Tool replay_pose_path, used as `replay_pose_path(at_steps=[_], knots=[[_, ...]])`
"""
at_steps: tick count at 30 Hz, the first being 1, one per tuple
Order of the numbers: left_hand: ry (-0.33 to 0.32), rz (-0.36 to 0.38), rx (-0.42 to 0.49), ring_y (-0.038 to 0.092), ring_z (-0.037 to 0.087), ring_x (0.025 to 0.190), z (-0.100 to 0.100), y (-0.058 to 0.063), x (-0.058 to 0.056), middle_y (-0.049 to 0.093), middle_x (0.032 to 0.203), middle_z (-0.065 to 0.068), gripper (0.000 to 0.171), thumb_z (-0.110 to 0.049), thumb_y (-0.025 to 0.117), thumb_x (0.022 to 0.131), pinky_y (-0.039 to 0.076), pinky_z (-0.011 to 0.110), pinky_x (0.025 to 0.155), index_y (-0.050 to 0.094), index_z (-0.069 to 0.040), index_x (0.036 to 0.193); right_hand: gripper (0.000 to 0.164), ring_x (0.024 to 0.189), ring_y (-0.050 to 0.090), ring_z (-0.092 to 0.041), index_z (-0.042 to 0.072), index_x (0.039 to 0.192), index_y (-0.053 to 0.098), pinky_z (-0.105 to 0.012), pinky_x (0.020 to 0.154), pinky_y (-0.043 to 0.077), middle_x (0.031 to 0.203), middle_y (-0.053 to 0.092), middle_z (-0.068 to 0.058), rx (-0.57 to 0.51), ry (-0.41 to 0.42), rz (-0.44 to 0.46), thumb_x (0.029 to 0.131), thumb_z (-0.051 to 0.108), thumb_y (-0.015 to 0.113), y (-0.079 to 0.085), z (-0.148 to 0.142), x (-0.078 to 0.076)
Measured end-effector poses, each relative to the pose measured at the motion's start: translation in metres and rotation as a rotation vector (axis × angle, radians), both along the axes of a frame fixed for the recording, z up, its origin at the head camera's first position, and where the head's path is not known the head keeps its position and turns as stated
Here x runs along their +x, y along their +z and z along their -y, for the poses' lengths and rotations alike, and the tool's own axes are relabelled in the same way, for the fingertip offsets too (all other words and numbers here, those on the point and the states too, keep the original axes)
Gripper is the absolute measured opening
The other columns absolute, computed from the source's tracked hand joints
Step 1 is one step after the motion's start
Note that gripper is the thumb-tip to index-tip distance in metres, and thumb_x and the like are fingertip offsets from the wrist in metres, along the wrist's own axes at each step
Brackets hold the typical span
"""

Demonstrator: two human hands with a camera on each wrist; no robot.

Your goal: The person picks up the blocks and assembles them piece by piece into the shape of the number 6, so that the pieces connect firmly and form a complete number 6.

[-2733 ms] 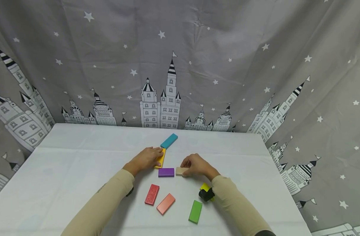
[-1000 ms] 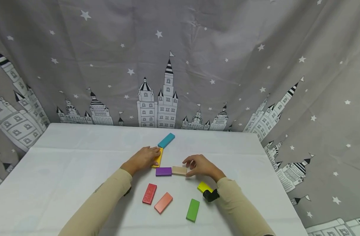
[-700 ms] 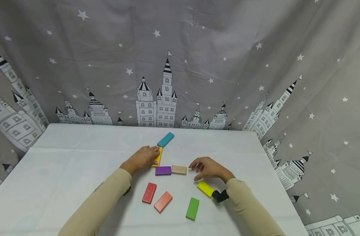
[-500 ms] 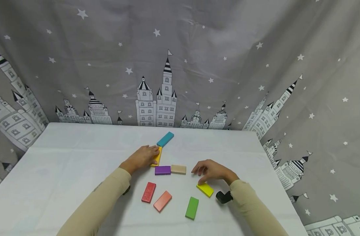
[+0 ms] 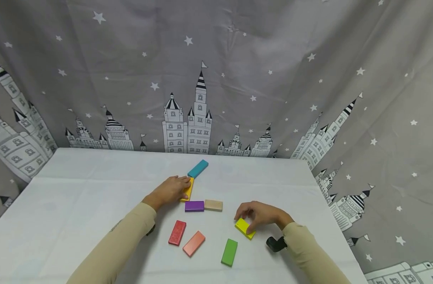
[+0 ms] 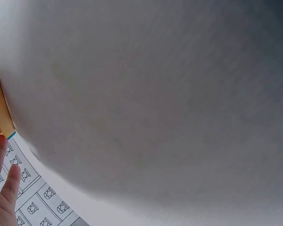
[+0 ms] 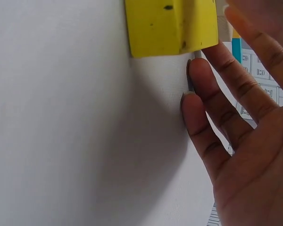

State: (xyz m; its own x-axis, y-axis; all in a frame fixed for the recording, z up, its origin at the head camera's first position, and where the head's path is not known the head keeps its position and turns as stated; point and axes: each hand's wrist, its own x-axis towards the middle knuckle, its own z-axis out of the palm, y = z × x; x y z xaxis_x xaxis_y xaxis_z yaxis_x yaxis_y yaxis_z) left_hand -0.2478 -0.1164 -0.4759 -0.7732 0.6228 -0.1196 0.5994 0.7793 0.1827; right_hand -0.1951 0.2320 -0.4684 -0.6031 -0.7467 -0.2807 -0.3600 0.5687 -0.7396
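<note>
My left hand (image 5: 168,190) rests on an orange-yellow block (image 5: 189,190), which lies flat on the white table; its fingers look fairly straight in the left wrist view. A teal block (image 5: 198,168) meets that block's far end. My right hand (image 5: 260,215) pinches a bright yellow block (image 5: 244,228), thumb at its near side and index finger at its far end. The other fingers stand off the block in the right wrist view. Between the hands, a purple block (image 5: 194,206) and a plain wooden block (image 5: 213,205) lie end to end, touching.
Nearer the person lie a red block (image 5: 177,232), a salmon block (image 5: 194,243) and a green block (image 5: 229,252), each apart. A black wrist camera (image 5: 276,244) hangs below the right sleeve. A grey castle-print curtain (image 5: 252,59) stands behind the table (image 5: 78,205).
My right hand slid the wooden block left against the purple one, then let go. It moved right and nearer, and took hold of the yellow block. My left hand stayed put.
</note>
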Motion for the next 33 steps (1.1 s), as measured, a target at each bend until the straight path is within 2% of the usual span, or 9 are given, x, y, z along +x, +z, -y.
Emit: replay_pose_path(at_steps=[9,15,21,27,33], knots=[[-0.006,-0.004,-0.007,0.041,0.032,0.135,0.003,0.000,0.001,0.047,0.144,0.016,0.059,-0.032,0.067,0.089,0.031,0.051,0.110,0.053,0.001,0.136,0.052,0.103,0.049,-0.019,0.018,0.114,0.064,-0.027,0.094,0.040,0.116,0.056,0.008,-0.021,0.050,0.005,0.068,0.012,0.087,-0.003,-0.006,0.003],[-0.018,-0.005,-0.009,0.040,0.032,0.136,0.002,0.000,0.000,0.046,0.144,0.016,0.059,-0.032,0.066,0.089,0.032,0.051,0.110,0.052,0.000,0.136,0.058,0.109,0.046,-0.013,0.021,0.118,0.061,-0.027,0.101,0.037,0.121,0.053,0.009,-0.005,0.081,0.027,0.068,0.010,0.087,-0.004,-0.008,0.004],[-0.018,0.006,-0.007,0.040,0.032,0.136,-0.001,0.000,0.000,0.046,0.145,0.016,0.060,-0.032,0.067,0.089,0.031,0.051,0.110,0.052,-0.001,0.137,0.061,0.115,0.045,-0.008,0.026,0.120,0.059,-0.030,0.108,0.033,0.125,0.051,0.013,0.052,0.074,0.020,0.068,0.007,0.086,-0.003,-0.011,0.006],[0.013,0.027,-0.011,0.038,0.031,0.137,-0.001,-0.001,-0.002,0.045,0.146,0.014,0.061,-0.033,0.067,0.089,0.029,0.050,0.112,0.050,-0.003,0.139,0.059,0.115,0.047,-0.009,0.027,0.120,0.061,-0.032,0.108,0.034,0.125,0.053,0.013,0.054,0.073,-0.013,0.070,0.007,0.085,-0.004,-0.011,0.005],[0.005,0.014,-0.018,0.039,0.031,0.136,0.002,-0.002,-0.002,0.046,0.145,0.015,0.060,-0.033,0.067,0.088,0.031,0.051,0.111,0.051,-0.002,0.138,0.059,0.110,0.049,-0.011,0.025,0.120,0.062,-0.029,0.104,0.037,0.122,0.055,0.012,0.025,0.054,-0.043,0.068,0.011,0.087,-0.008,-0.009,0.004]])
